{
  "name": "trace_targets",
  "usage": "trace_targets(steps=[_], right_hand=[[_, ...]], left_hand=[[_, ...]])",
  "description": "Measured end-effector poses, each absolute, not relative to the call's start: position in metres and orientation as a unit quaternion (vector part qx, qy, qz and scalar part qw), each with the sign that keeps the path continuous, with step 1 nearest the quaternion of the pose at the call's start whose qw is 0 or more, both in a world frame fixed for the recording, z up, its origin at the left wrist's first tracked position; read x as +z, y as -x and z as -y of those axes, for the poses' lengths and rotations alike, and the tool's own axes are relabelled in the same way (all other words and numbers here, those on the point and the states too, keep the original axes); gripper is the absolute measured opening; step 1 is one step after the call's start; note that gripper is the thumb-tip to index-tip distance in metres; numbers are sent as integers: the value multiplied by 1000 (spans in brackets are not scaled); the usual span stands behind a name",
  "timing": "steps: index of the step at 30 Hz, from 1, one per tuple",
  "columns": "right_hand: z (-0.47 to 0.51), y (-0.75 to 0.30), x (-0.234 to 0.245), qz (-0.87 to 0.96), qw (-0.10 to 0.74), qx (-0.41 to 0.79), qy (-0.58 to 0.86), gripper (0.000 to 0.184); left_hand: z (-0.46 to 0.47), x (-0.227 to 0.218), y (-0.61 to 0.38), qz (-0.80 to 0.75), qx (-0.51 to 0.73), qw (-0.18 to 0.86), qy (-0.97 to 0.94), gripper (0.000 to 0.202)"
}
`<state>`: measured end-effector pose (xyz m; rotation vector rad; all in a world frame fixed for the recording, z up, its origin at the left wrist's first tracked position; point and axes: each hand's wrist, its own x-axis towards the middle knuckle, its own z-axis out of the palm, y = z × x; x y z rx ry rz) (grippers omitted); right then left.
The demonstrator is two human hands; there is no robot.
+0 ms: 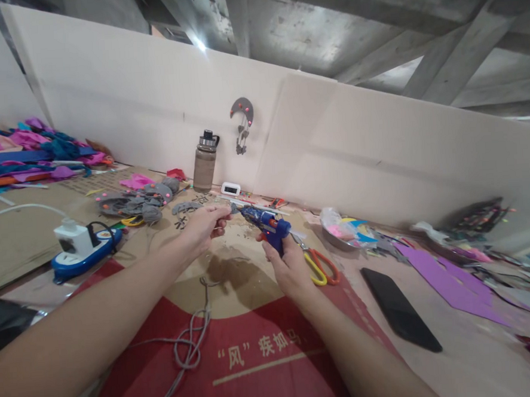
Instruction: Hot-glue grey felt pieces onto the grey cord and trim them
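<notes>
My right hand (291,270) is wrapped round the handle of a blue hot glue gun (273,229), with a clear glue stick (297,233) jutting from its rear. The gun's nozzle points left, toward my left hand (207,227). Thumb and fingertips of that hand pinch a small grey piece (234,208) right by the nozzle; whether the two touch I cannot tell. Below the hands, a loose grey cord (191,350) trails over the red and tan cardboard (267,378). Scissors (320,266) with yellow and orange handles lie beside my right hand.
A water bottle (204,163) and a small white digital display (231,189) stand by the partition, where a grey crescent ornament (243,111) hangs. Left are a blue power strip (89,254), grey felt pieces (126,204) and coloured cloth (28,150). Right lie a phone (401,309) and purple sheets (450,283).
</notes>
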<state>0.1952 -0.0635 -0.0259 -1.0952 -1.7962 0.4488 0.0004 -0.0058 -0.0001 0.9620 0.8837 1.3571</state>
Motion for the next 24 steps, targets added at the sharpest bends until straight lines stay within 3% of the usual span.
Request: trace_targets(steps=[24], right_hand=[[66, -191, -25, 737, 470, 167, 456, 22]], left_hand=[[4, 0, -1, -376, 581, 595, -409, 17]])
